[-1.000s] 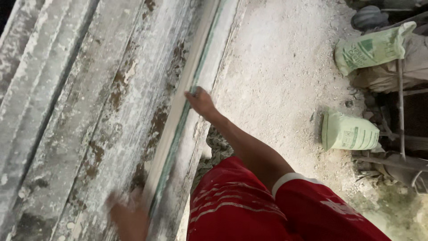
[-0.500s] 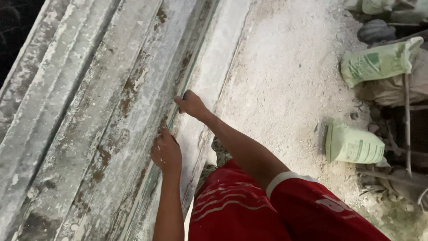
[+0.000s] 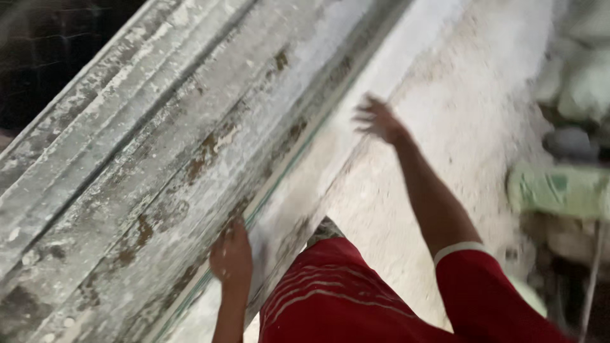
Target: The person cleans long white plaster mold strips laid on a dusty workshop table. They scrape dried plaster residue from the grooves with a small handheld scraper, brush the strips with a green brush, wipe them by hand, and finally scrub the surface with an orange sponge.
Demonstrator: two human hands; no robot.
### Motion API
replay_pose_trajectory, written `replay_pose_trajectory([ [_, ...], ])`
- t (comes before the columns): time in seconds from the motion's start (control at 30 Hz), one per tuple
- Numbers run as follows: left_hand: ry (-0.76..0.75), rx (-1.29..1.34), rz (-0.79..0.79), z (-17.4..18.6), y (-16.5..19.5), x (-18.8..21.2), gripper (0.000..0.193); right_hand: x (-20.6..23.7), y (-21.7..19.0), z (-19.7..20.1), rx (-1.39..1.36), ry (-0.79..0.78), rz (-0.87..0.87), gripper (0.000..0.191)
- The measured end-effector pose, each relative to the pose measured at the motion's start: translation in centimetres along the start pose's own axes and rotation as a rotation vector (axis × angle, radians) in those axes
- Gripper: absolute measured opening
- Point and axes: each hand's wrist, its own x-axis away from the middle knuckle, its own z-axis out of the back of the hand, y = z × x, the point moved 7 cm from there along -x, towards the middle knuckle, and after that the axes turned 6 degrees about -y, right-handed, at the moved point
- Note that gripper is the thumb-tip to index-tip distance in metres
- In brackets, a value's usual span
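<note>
The right hand [image 3: 380, 119], laid on the long white moulded strip [image 3: 330, 165] 0.5 s ago, is now lifted off it with fingers spread. The left hand [image 3: 232, 257] is kept pressed on the strip's near edge, along the plaster-caked bench [image 3: 127, 159], so only 1 hand steadies it.

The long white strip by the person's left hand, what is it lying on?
The white strip lies on a long grey plaster-crusted mould. The left hand covers part; its underside is hidden.
</note>
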Motion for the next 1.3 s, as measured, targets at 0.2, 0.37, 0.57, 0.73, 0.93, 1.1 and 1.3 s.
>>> replay_pose_trajectory([
  [0.2, 0.041, -0.142, 0.022, 1.3, 1.6, 0.2, 0.035, -8.4, -7.9, 14.3, 0.169, 0.641, -0.192, 0.085],
  [0.37, 0.165, -0.116, 0.03, 1.5, 3.3, 1.6, 0.039, -10.9, -10.2, 20.0, 0.416, 1.096, -0.187, 0.077],
  [0.57, 0.102, -0.14, 0.086, 0.5, -0.7, -1.2, 0.046, -15.5, -12.3, 21.0, 0.766, 0.98, 0.147, 0.05],
  [0.73, 0.122, -0.171, -0.019, 4.3, -4.0, -6.4, 0.037, -20.8, -13.1, 20.5, 0.816, 0.949, 0.226, 0.032],
  [0.93, 0.234, -0.258, 0.07, 8.0, -7.0, -12.9, 0.02, -28.3, -12.0, 18.5, 0.685, 1.031, 0.241, 0.025],
  [1.1, 0.265, -0.303, 0.034, 6.0, -10.6, -15.7, 0.021, -33.3, -11.9, 16.1, 1.248, 1.201, 0.232, 0.033],
  [1.3, 0.145, -0.271, 0.155, 3.3, -15.6, -18.4, 0.011, -37.8, -10.3, 16.4, 1.621, 1.105, 0.188, 0.041],
])
